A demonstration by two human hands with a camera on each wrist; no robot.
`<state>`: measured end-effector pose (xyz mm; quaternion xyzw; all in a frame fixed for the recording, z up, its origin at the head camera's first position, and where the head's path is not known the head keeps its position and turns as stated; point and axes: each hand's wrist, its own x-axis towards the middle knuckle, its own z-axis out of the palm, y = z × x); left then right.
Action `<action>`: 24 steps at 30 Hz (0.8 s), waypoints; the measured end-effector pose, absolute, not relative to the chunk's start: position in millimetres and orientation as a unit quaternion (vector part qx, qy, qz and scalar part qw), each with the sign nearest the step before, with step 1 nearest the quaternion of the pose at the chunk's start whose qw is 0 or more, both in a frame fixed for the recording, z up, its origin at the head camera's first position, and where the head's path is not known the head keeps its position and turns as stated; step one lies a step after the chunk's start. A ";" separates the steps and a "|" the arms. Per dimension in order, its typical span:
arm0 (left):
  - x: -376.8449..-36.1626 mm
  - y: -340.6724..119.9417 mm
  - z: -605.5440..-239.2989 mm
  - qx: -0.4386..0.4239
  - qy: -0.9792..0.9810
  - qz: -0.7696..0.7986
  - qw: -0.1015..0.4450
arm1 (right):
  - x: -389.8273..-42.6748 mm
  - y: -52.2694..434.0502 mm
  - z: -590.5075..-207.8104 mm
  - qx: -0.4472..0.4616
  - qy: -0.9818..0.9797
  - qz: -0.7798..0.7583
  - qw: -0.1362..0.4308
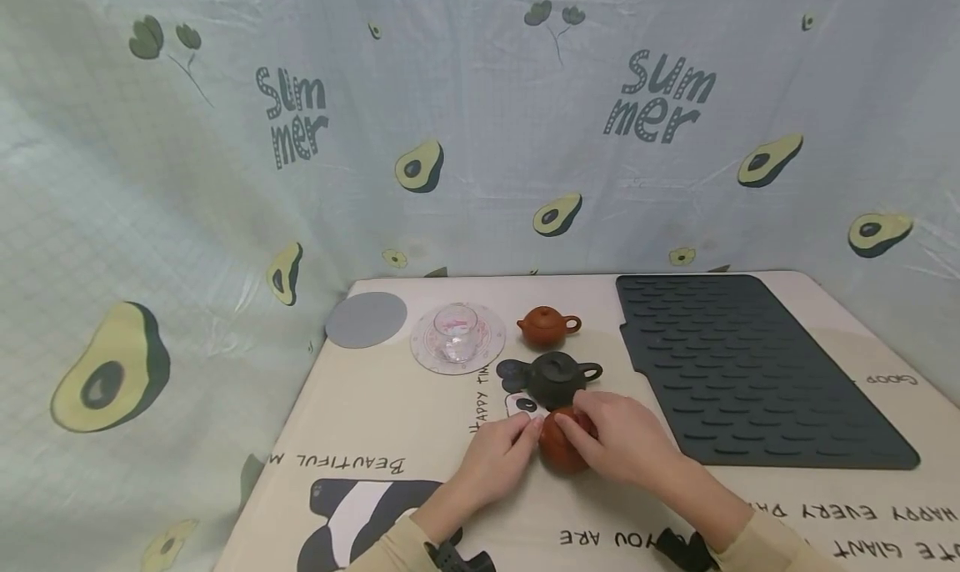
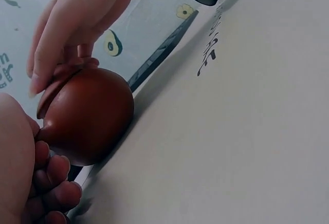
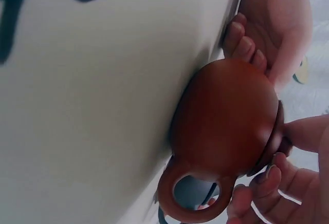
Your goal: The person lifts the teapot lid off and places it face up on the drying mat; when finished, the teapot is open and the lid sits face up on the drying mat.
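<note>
A round red-brown clay teapot (image 1: 562, 451) stands on the tablecloth near the front, between both hands. My left hand (image 1: 528, 432) holds its spout side, and its curled fingers (image 2: 51, 185) lie under the spout against the body (image 2: 90, 116). From above, my right hand (image 1: 583, 426) reaches the top, and its fingertips (image 3: 288, 154) pinch the lid knob. The pot's loop handle (image 3: 189, 196) points away from the left hand (image 3: 252, 44). The lid (image 2: 56, 82) sits on the pot under the right hand's fingers (image 2: 49, 44).
Just behind the hands sit a dark teapot (image 1: 558, 376) and, farther back, a small orange-brown teapot (image 1: 547, 326). A glass cup (image 1: 455, 333) stands on a saucer (image 1: 491, 343) beside a grey round coaster (image 1: 366, 319). A black ribbed mat (image 1: 750, 368) covers the table's right side.
</note>
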<state>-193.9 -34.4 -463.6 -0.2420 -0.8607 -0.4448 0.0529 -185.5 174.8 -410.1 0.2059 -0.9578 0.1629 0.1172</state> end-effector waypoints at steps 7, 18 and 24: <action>-193.8 -33.8 -465.8 -0.246 -0.857 -0.446 0.077 | -182.7 178.5 -410.9 0.180 -0.949 0.229 0.120; -192.9 -33.0 -465.0 -0.247 -0.854 -0.454 0.062 | -178.9 180.2 -403.0 0.132 -0.900 0.413 0.034; -192.5 -35.1 -465.6 -0.240 -0.858 -0.450 0.055 | -182.2 179.4 -396.4 0.024 -0.756 0.643 -0.119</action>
